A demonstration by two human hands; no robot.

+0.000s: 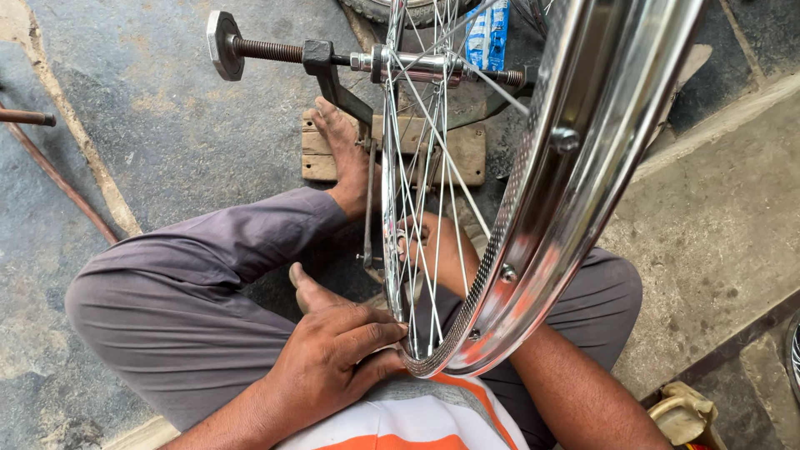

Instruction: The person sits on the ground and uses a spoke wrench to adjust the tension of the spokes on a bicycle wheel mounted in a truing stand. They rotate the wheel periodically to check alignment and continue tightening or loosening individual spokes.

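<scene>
At the far left a thin rusty rod point(58, 179) lies slanted across the grey concrete floor point(158, 125); above the bent knee a threaded bolt with a large nut point(227, 43) sticks out of a dark metal truing stand point(333, 79), which rests on a wooden block point(462, 154); a bare foot point(346, 158) presses on that block beside the stand's arm. The left hand point(329, 358) lies low in the middle, fingers curled together and thumb up, its fingertips pinched at the inner edge of the wheel rim point(542, 225) where the spokes point(421, 167) meet it; whether it grips a spoke or a small tool, I cannot tell. The shiny chrome rim stands upright on the stand's axle point(417, 65), running from the top right down to the person's lap; the second foot point(437, 250) shows through the spokes. The right forearm point(583, 392) passes under the rim; the right hand is hidden behind it. A blue packet point(487, 33) lies beyond the hub; a tan object point(683, 415) sits at the lower right.
</scene>
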